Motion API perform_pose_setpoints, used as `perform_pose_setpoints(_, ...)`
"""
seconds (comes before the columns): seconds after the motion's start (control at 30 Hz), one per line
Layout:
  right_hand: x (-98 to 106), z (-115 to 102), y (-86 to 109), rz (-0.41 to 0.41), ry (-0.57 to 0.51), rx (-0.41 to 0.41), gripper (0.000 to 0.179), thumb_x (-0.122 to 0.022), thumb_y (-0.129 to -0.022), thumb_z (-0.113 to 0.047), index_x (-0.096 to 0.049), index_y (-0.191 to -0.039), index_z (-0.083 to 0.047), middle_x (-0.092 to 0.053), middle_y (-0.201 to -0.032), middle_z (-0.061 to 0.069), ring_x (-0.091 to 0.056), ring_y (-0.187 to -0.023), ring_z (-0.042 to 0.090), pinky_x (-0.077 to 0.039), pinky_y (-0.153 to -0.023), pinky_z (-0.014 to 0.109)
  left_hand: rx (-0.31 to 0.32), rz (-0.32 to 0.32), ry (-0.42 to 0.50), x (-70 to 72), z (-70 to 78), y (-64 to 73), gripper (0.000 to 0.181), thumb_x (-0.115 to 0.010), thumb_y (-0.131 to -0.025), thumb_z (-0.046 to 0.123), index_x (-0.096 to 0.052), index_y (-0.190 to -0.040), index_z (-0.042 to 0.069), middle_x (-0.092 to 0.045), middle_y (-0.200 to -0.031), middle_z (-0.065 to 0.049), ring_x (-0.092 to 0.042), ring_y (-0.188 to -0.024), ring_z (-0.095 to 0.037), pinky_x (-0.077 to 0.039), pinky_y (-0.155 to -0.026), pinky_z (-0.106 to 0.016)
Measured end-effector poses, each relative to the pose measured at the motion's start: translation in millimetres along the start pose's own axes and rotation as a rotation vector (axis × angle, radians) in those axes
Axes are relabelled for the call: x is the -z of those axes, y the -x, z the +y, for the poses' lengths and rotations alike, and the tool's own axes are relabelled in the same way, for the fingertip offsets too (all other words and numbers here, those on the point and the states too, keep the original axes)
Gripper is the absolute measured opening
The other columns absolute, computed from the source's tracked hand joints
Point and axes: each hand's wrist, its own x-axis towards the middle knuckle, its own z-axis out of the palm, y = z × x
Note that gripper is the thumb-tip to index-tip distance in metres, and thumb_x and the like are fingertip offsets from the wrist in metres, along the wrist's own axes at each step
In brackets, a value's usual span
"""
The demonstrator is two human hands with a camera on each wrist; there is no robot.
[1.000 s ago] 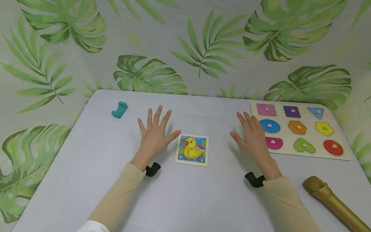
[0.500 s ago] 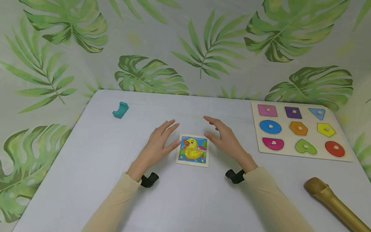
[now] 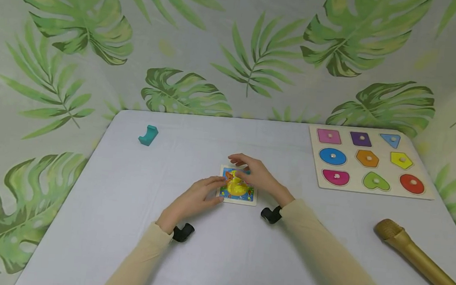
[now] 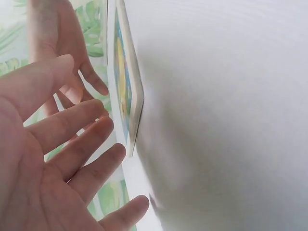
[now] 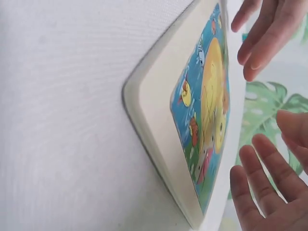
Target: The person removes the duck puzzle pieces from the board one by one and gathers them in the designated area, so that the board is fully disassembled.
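Observation:
A small square duck puzzle point(image 3: 237, 189) with a pale wooden border lies flat on the white table. My left hand point(image 3: 194, 198) is at its left edge, fingers nearly straight and overlapping the border in the head view. Over its upper part hovers my right hand point(image 3: 259, 174), fingers gently bent and thumb above the duck's head. In the left wrist view, the left fingers spread beside the puzzle point(image 4: 126, 82) without curling round it. The right wrist view shows the puzzle's near corner point(image 5: 144, 91) on the cloth, with right-hand fingers point(image 5: 262, 178) apart from it.
A wooden shape board point(image 3: 349, 167) with coloured knobbed pieces lies at the back right. A gold microphone point(image 3: 425, 264) rests at the right edge. A teal curved block point(image 3: 148, 135) stands at the back left. Leaf-patterned cloth point(image 3: 256, 50) hangs behind the table.
Both hands have come inward from either side and now meet over the duck puzzle. The right hand moved left from near the shape board; the left hand turned toward the puzzle. The puzzle stayed put.

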Motion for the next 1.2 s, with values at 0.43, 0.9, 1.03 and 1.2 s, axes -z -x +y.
perform_pose_setpoints(0.43,-11,0,-10.8,-0.087,0.154,-0.083,0.036,-0.064,-0.088,0.001,-0.058,-0.124,0.0,-0.061,-0.121,0.012,-0.053,-0.112,0.028,-0.042,-0.098,0.042,-0.003,-0.069,-0.113,-6.6,2.7,3.1,0.053,-0.057,-0.097,0.03,-0.045,-0.142,0.003,-0.035,-0.15,-0.012,-0.027,-0.139,-0.028,-0.019,-0.11,-0.056)
perform_pose_setpoints(0.9,-20,-9,-18.4,-0.089,0.358,-0.114,0.026,-0.066,-0.086,0.001,-0.065,-0.112,0.001,-0.062,-0.11,0.01,-0.054,-0.104,0.026,-0.045,-0.094,0.037,0.016,-0.05,-0.135,-6.5,10.9,3.6,0.052,-0.058,-0.097,0.027,-0.046,-0.141,0.002,-0.039,-0.147,-0.012,-0.029,-0.139,-0.029,-0.021,-0.111,-0.052)
perform_pose_setpoints(1.03,-22,-14,-19.7,-0.094,0.367,-0.134,0.028,-0.065,-0.084,0.006,-0.066,-0.112,0.002,-0.06,-0.109,0.011,-0.053,-0.103,0.027,-0.045,-0.095,0.037,0.008,-0.039,-0.155,-8.3,10.4,2.8,0.053,-0.059,-0.097,0.027,-0.046,-0.141,0.001,-0.04,-0.146,-0.013,-0.029,-0.138,-0.03,-0.021,-0.11,-0.054)
perform_pose_setpoints(1.2,-21,-10,-24.3,-0.083,0.263,-0.197,0.038,-0.06,-0.077,0.016,-0.065,-0.113,0.002,-0.058,-0.104,0.011,-0.054,-0.099,0.025,-0.046,-0.092,0.034,-0.008,-0.027,-0.174,-10.1,8.2,1.7,0.053,-0.06,-0.096,0.026,-0.046,-0.141,0.002,-0.042,-0.145,-0.013,-0.031,-0.137,-0.03,-0.024,-0.109,-0.055)
